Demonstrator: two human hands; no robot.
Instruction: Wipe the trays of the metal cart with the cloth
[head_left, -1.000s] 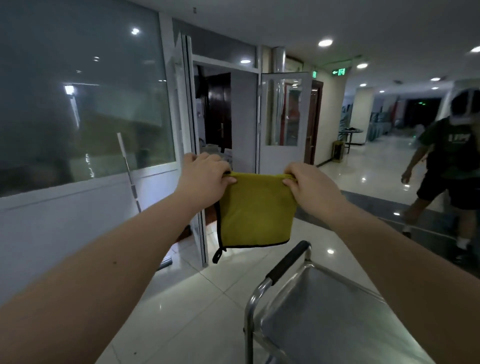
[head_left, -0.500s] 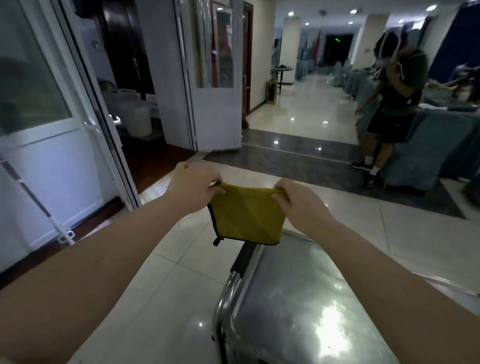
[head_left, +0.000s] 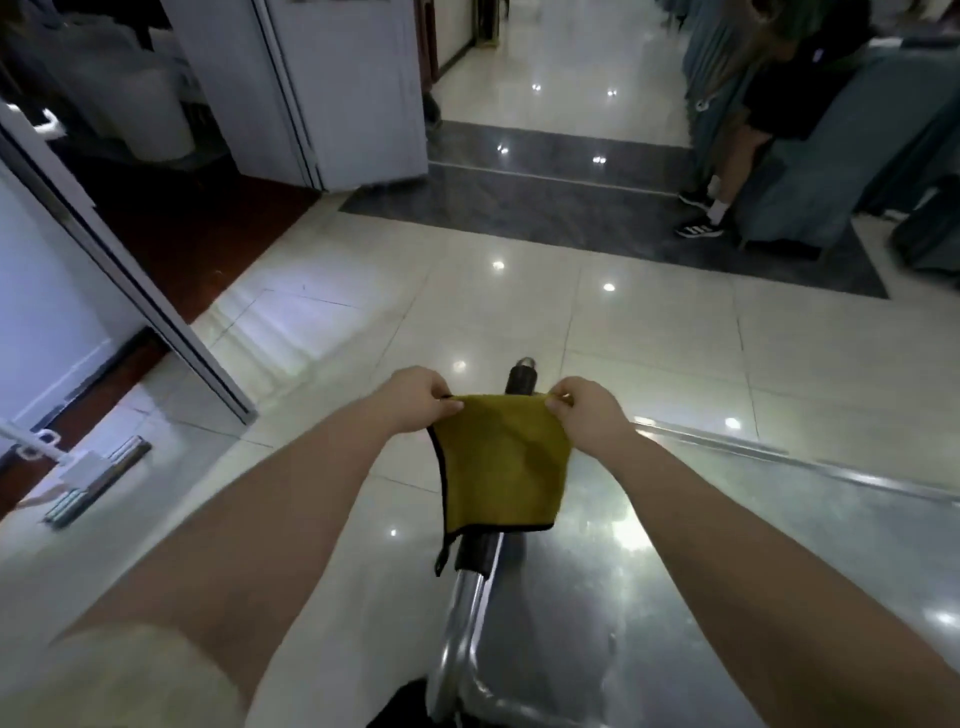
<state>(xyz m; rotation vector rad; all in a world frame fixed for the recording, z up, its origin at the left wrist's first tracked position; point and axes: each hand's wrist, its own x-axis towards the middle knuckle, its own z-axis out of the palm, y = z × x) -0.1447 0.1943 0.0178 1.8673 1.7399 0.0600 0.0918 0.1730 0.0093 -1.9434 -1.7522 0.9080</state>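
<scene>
A yellow cloth (head_left: 501, 462) with a black hem hangs folded in the air between my two hands. My left hand (head_left: 415, 397) pinches its upper left corner and my right hand (head_left: 587, 413) pinches its upper right corner. Below the cloth lies the shiny top tray (head_left: 675, 587) of the metal cart, filling the lower right. The cart's handle (head_left: 475, 553), black grip on a chrome tube, runs along the tray's left edge and is partly hidden behind the cloth. The cloth hangs above the handle; I cannot tell if it touches it.
A mop head (head_left: 96, 480) rests on the tiled floor at the left, by an open white door (head_left: 119, 270). A person (head_left: 753, 119) stands at the far right beside tables draped in blue-grey cloth (head_left: 852, 156). Pale floor tiles stretch ahead of the cart.
My view has tilted down from the corridor to the cart. Both hands have lowered the cloth, held the same way, until it hangs just over the cart's handle and tray.
</scene>
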